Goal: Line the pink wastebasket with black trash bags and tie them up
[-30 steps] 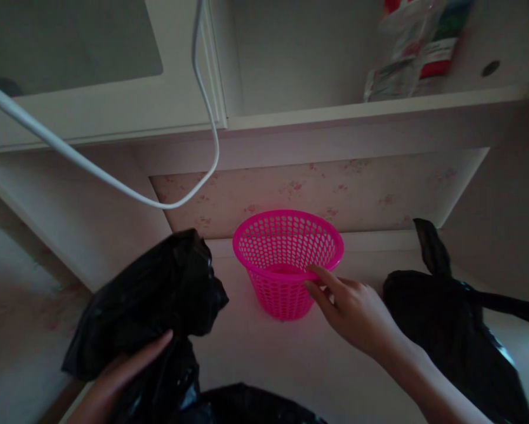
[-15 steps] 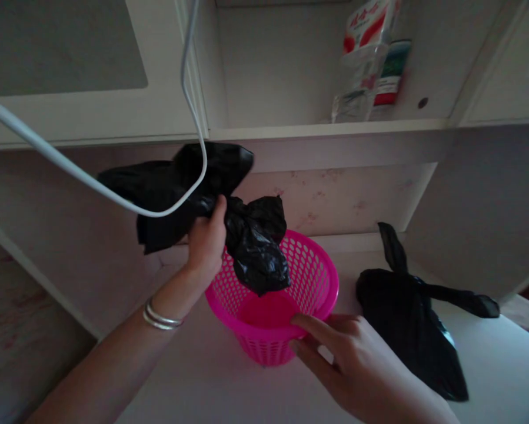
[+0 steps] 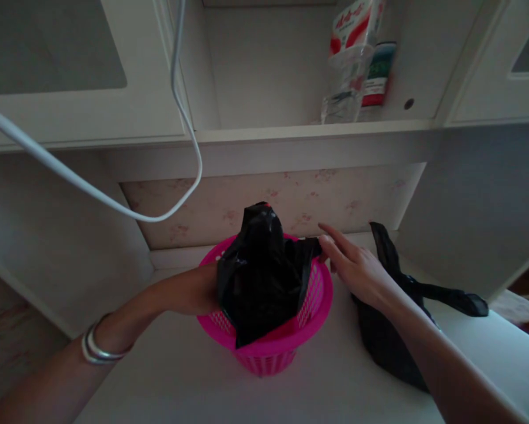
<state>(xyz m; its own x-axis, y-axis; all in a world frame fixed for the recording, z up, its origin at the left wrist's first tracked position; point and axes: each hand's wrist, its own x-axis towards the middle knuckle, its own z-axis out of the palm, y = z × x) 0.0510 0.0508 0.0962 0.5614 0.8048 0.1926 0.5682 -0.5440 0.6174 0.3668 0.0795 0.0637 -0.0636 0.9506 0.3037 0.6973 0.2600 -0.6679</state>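
Pink basket: round perforated plastic, mouth up, standing on the white desk near its back edge, a little left of centre. Bare desk lies in front of it and to its left; the papered back wall is close behind, and the shelf underside hangs above.

Black bag: crumpled plastic, set into the basket and standing taller than the rim. Long axis roughly upright, its peak pointing up toward the shelf. One flap spreads right over the far rim; a lower corner drapes over the near rim.

Left hand: reaches in from the left at rim height, mostly hidden behind the bag. Pressed against the bag; whether its fingers are closed on the plastic cannot be told. Silver bangles on the wrist.

Right hand: comes in from the right, fingers extended and loosely spread, the tips touching the bag's flap at the far right rim. Grasping nothing that can be seen.

Second black bag: lying flat on the desk just right of the basket, partly under the right forearm, handles trailing right.

White cable: loops down at left, above the desk and clear of the basket.

Bottle: on the shelf above, well apart.
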